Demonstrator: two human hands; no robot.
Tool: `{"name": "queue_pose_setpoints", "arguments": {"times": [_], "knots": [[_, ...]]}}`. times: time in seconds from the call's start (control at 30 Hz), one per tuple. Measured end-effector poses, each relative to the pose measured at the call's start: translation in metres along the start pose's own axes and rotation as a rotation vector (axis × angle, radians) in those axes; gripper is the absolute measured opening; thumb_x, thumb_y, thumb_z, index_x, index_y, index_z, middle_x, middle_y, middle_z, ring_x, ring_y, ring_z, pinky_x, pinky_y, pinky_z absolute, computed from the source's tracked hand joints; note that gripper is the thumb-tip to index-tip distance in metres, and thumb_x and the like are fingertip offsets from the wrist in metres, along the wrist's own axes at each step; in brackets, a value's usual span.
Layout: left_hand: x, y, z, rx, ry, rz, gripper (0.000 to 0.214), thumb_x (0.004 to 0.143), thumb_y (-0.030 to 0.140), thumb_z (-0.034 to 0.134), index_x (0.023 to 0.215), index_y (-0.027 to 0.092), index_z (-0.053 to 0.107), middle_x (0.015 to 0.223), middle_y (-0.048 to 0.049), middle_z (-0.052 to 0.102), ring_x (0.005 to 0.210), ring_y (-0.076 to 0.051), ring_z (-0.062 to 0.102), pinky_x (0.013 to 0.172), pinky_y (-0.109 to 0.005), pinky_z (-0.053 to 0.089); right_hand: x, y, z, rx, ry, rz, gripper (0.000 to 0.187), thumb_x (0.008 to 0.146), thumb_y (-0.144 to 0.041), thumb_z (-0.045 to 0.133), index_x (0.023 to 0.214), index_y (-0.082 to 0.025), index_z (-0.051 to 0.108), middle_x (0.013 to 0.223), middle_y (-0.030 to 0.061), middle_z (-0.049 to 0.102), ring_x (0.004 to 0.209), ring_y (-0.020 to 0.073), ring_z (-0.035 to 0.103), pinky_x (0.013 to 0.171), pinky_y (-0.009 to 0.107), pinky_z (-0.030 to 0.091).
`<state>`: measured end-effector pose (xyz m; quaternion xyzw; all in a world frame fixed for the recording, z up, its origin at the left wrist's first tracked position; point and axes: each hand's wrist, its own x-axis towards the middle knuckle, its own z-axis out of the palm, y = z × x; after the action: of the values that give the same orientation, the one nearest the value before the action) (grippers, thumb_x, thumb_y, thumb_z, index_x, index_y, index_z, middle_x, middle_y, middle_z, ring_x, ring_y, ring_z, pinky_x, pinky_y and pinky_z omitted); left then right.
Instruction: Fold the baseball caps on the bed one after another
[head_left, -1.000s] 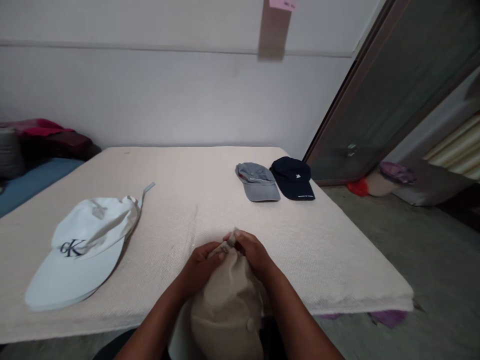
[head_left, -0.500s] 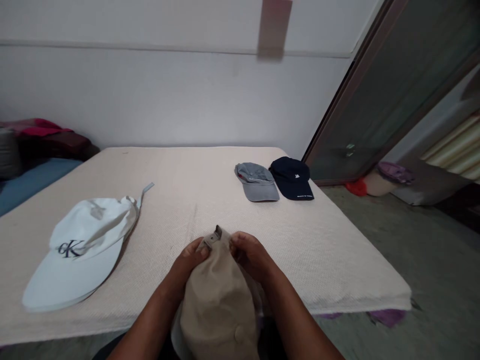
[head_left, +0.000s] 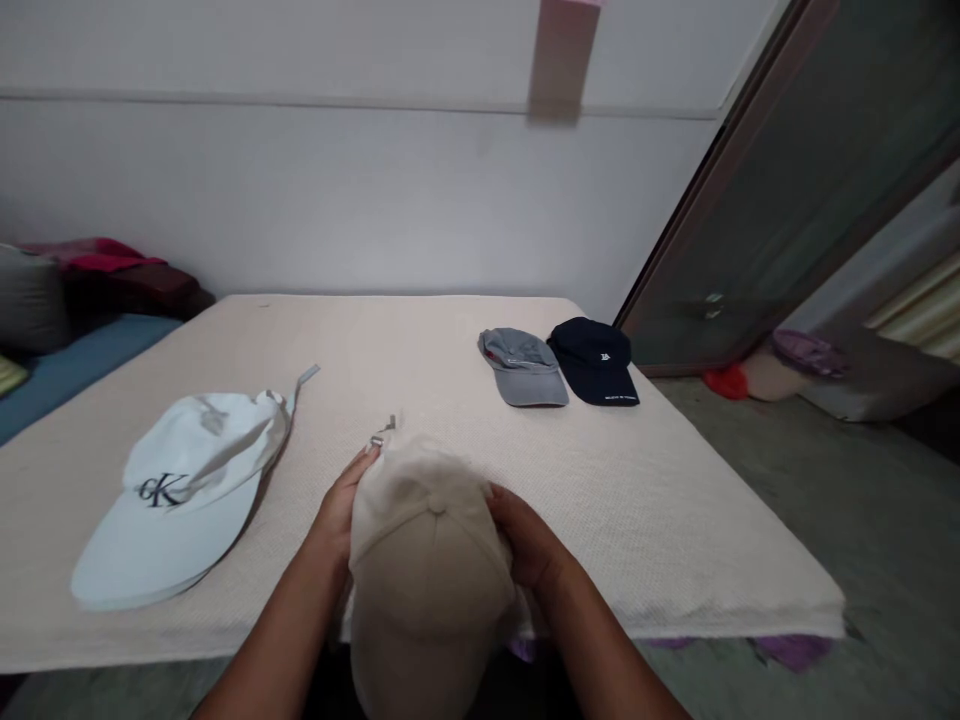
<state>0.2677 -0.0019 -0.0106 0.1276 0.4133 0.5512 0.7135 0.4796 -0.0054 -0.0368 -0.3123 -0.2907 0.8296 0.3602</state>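
A person has both hands on a beige baseball cap (head_left: 427,570), low in the middle of the frame, over the near edge of a mattress (head_left: 660,520) with a pale woven cover. The hands are apart, one on each side of the cap and pressed against it, so the cap sits clamped between them. The left hand (head_left: 339,510) grips the upper left side, and the right hand (head_left: 527,540) cups the right side. The cap's top button (head_left: 437,503) faces up and away from the person. A small metal-tipped strap (head_left: 384,433) pokes out beyond the left hand's fingertips, towards the middle of the mattress. Whether the cap touches the mattress cannot be told from here.

A white baseball cap (head_left: 176,510) with a dark "CK" logo lies on the mattress at left, well apart from the hands, its own strap (head_left: 306,376) trailing towards the far side. Near the far edge, right of centre, a grey cap (head_left: 523,370) lies just beside a navy cap (head_left: 592,362). Upper left, past the mattress, a red cloth (head_left: 97,257) lies above a blue surface (head_left: 82,375). At right, a glass door (head_left: 750,200) stands behind the corner of the mattress.
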Motion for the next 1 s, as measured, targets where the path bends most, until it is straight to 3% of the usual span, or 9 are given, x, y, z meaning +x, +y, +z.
{"name": "queue_pose_setpoints", "arguments": {"times": [0.13, 0.33, 0.47, 0.57, 0.7, 0.8, 0.93, 1.0], "knots": [[0.003, -0.003, -0.012, 0.061, 0.031, -0.155, 0.038, 0.077, 0.041, 0.062, 0.102, 0.013, 0.066, 0.077, -0.0078, 0.074, 0.076, -0.025, 0.069, 0.071, -0.034, 0.052, 0.014, -0.001, -0.008, 0.082, 0.217, -0.207, 0.03, 0.071, -0.029, 0.068, 0.099, -0.02, 0.064, 0.087, 0.0052, 0.071, 0.079, 0.0222, 0.065, 0.072, 0.034, 0.048], [-0.016, -0.026, -0.03, 0.194, -0.007, -0.116, 0.035, 0.08, 0.043, 0.059, 0.098, 0.014, 0.067, 0.083, -0.009, 0.073, 0.077, -0.022, 0.066, 0.069, -0.029, 0.048, 0.025, -0.005, -0.018, 0.18, 0.451, -0.336, 0.032, 0.067, -0.027, 0.071, 0.098, -0.021, 0.064, 0.091, 0.004, 0.072, 0.085, 0.0236, 0.066, 0.074, 0.034, 0.05], [-0.029, -0.039, -0.034, 0.309, 0.039, 0.09, 0.027, 0.075, 0.039, 0.066, 0.086, 0.015, 0.068, 0.078, -0.0054, 0.071, 0.072, -0.019, 0.063, 0.065, -0.026, 0.045, 0.029, -0.004, -0.014, 0.138, 0.451, -0.373, 0.027, 0.068, -0.029, 0.07, 0.094, -0.021, 0.065, 0.093, 0.0047, 0.071, 0.089, 0.0236, 0.065, 0.075, 0.033, 0.05], [-0.031, -0.029, -0.031, 0.349, 0.085, 0.239, 0.03, 0.074, 0.041, 0.066, 0.09, 0.015, 0.066, 0.078, -0.0028, 0.069, 0.073, -0.02, 0.061, 0.065, -0.025, 0.044, 0.033, 0.0, -0.009, 0.103, 0.4, -0.378, 0.026, 0.07, -0.033, 0.069, 0.092, -0.02, 0.065, 0.09, 0.0048, 0.07, 0.085, 0.0222, 0.064, 0.071, 0.032, 0.049], [-0.032, 0.016, -0.029, 0.385, 0.15, 0.404, 0.029, 0.071, 0.036, 0.07, 0.09, 0.016, 0.064, 0.082, -0.0031, 0.069, 0.07, -0.016, 0.06, 0.065, -0.024, 0.043, 0.036, 0.006, -0.003, 0.103, 0.351, -0.294, 0.021, 0.072, -0.037, 0.068, 0.082, -0.02, 0.061, 0.065, -0.001, 0.064, 0.058, 0.0142, 0.058, 0.054, 0.026, 0.043], [-0.037, 0.068, -0.038, 0.434, 0.181, 0.491, 0.03, 0.064, 0.035, 0.075, 0.084, 0.015, 0.064, 0.075, -0.0014, 0.069, 0.063, -0.014, 0.059, 0.06, -0.023, 0.044, 0.036, 0.009, 0.001, 0.091, 0.296, -0.2, 0.025, 0.073, -0.039, 0.067, 0.087, -0.019, 0.062, 0.067, 0.0009, 0.065, 0.057, 0.0129, 0.058, 0.052, 0.024, 0.04], [-0.042, 0.149, -0.068, 0.479, 0.303, 0.619, 0.035, 0.061, 0.031, 0.075, 0.09, 0.015, 0.064, 0.069, 0.0013, 0.068, 0.066, -0.016, 0.059, 0.065, -0.026, 0.048, 0.035, 0.012, 0.005, 0.079, 0.301, -0.173, 0.024, 0.071, -0.036, 0.068, 0.085, -0.017, 0.063, 0.07, 0.0024, 0.066, 0.058, 0.0121, 0.058, 0.054, 0.024, 0.041], [-0.04, 0.183, -0.089, 0.522, 0.435, 0.674, 0.038, 0.059, 0.029, 0.074, 0.092, 0.015, 0.064, 0.066, 0.0024, 0.067, 0.065, -0.016, 0.058, 0.066, -0.029, 0.05, 0.036, 0.014, 0.006, 0.079, 0.3, -0.166, 0.022, 0.07, -0.033, 0.068, 0.084, -0.017, 0.063, 0.069, 0.0025, 0.065, 0.057, 0.0117, 0.058, 0.053, 0.023, 0.04]]}}
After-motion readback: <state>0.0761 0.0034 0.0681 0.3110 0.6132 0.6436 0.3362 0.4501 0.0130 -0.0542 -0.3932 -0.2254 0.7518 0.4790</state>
